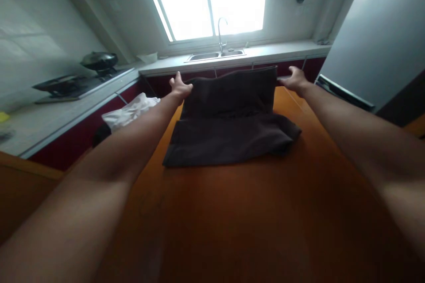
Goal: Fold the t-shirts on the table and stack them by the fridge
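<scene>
A dark grey-brown piece of cloth (229,141), possibly a garment, lies partly on the orange-brown wooden table (212,221). Its far part (229,95) stands up from a crease across the middle, with the top edge raised. At the upper left corner is my left hand (181,86), fingers spread; whether a fingertip touches the fabric I cannot tell. My right hand (295,80) is just beyond the right edge, its fingers stretched toward the cloth and apart. Neither hand visibly grips it.
White bunched fabric (133,109) sits left of my left forearm. A sink (215,55) with a tap (220,35) is under the window. Left, a wok (98,59) and a dark pan (59,84) stand on the stove. A pale tall panel (375,26) rises at right.
</scene>
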Available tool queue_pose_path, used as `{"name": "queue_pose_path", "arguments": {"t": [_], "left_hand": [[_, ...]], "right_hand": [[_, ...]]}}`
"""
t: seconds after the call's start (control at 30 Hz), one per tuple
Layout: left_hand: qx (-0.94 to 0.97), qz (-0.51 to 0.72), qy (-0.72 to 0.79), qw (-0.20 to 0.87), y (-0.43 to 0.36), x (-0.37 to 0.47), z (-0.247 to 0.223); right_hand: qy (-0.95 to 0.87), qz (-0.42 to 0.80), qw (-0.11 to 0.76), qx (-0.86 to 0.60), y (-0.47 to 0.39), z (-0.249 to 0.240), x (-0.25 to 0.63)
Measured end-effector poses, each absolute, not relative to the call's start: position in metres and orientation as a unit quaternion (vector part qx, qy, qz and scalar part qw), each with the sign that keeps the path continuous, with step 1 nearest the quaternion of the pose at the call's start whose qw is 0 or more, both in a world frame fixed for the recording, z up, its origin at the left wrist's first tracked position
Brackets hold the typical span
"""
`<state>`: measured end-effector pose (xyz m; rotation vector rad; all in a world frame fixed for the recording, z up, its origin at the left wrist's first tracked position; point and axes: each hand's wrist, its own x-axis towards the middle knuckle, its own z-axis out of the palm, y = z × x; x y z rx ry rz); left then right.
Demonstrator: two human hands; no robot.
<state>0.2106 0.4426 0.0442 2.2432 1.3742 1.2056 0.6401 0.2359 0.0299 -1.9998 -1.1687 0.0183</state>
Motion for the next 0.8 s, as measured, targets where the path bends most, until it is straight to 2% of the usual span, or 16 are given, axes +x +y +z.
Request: {"name": "queue_pose_path", "arguments": {"t": [0.07, 0.27, 0.43, 0.53, 0.7, 0.8], "left_hand": [[0.77, 0.36, 0.515, 0.111, 0.421, 0.207, 0.023], [0.868, 0.233, 0.438, 0.02, 0.348, 0.153, -0.024], [0.889, 0.138, 0.428, 0.088, 0.322, 0.106, -0.029], [0.884, 0.16, 0.431, 0.088, 0.309, 0.097, -0.018], [0.873, 0.239, 0.423, 0.041, 0.273, 0.081, 0.032], [0.879, 0.309, 0.361, 0.045, 0.238, 0.055, 0.066]], "right_hand": [[-0.491, 0.042, 0.366, -0.789, 0.225, 0.019, 0.615], [-0.556, 0.209, 0.208, -0.777, 0.161, -0.008, 0.577], [-0.613, 0.252, 0.209, -0.719, 0.122, 0.008, 0.57], [-0.665, 0.189, 0.223, -0.687, 0.107, 0.029, 0.558], [-0.714, -0.015, 0.262, -0.649, 0.072, 0.092, 0.536], [-0.76, -0.051, 0.239, -0.603, 0.025, 0.129, 0.519]]}}
